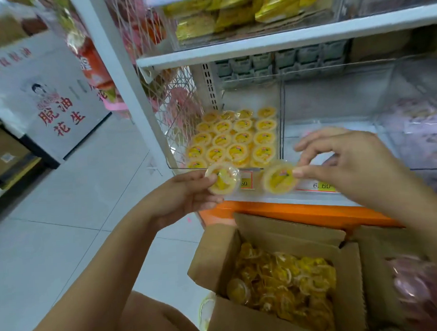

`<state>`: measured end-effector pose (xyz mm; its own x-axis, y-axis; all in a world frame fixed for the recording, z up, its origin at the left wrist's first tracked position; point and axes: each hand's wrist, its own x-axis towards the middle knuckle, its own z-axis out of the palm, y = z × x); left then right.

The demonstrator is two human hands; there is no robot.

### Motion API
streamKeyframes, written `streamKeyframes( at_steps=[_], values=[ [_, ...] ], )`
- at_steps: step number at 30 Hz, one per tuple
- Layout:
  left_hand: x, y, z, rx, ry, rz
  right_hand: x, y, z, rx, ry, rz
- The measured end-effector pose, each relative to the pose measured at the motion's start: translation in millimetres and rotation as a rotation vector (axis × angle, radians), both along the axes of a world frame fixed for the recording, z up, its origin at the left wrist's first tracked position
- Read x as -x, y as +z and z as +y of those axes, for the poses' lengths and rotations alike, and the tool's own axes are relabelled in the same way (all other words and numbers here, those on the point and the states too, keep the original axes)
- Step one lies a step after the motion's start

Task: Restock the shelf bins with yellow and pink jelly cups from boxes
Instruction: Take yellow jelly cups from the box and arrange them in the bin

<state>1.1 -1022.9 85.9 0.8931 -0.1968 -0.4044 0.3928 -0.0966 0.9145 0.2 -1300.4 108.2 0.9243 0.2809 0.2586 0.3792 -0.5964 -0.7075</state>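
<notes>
The left hand (186, 194) pinches one yellow jelly cup (222, 180) at its fingertips. The right hand (347, 164) pinches another yellow cup (279, 179) by its rim, both just before the filled shelf bin (232, 139).

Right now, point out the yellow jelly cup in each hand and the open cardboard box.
Left round yellow jelly cup (224, 182), head view, lid centre.
Right round yellow jelly cup (279, 179), head view, lid centre.
Open brown cardboard box (214, 258), head view, left flap.
</notes>
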Motion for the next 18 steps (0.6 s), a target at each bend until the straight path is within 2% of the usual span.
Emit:
streamKeyframes(
  at_steps=[3,6,9,14,18],
  values=[
    [-14.7,10.4,-7.4,-0.044,-0.026,-0.080,-24.2,26.8,-9.5,0.020,-0.107,-0.086],
    [-29.0,19.8,-14.0,-0.166,-0.067,-0.176,-54.8,32.8,-3.7,0.071,-0.089,-0.101],
    [-47.3,26.1,-19.4,-0.190,-0.022,-0.216,-83.8,32.2,5.5,0.133,-0.099,-0.090],
    [-75.3,23.8,-14.3,-0.154,0.013,-0.194,-112.9,35.0,23.5,-0.118,0.032,0.180],
    [-92.0,15.5,-4.3,-0.121,0.005,-0.193,-127.2,28.8,38.3,-0.142,0.103,0.348]
  ],
)
